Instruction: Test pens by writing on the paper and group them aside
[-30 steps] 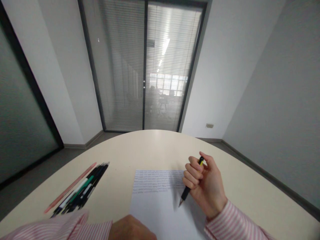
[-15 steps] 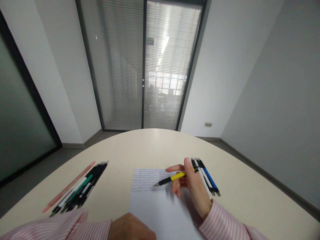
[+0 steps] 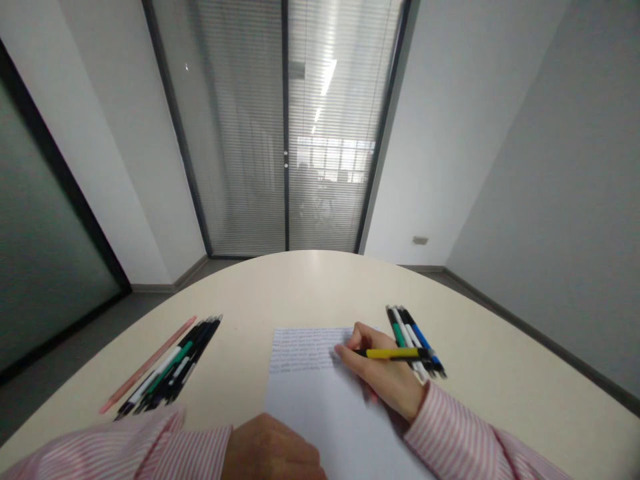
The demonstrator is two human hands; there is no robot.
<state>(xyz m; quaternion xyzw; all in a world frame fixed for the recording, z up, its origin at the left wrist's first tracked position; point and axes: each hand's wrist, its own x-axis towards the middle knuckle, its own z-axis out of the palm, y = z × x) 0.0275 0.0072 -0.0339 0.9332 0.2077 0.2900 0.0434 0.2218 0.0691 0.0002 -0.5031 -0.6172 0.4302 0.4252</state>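
Right hand (image 3: 385, 377) in narrow pinch on yellow-black pen (image 3: 393, 354); long axis near-horizontal, black end pointing right, over pen bundle (image 3: 415, 340), hand overlapping paper sheet (image 3: 310, 393).

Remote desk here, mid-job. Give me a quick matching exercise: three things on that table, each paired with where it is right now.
Things:
1. yellow-and-black pen
2. pink pencil
3. left hand

Places:
A. at the near edge of the sheet of paper
B. held in the right hand
C. lying beside the bunch of dark pens

Right pairs: 1-B, 2-C, 3-A.
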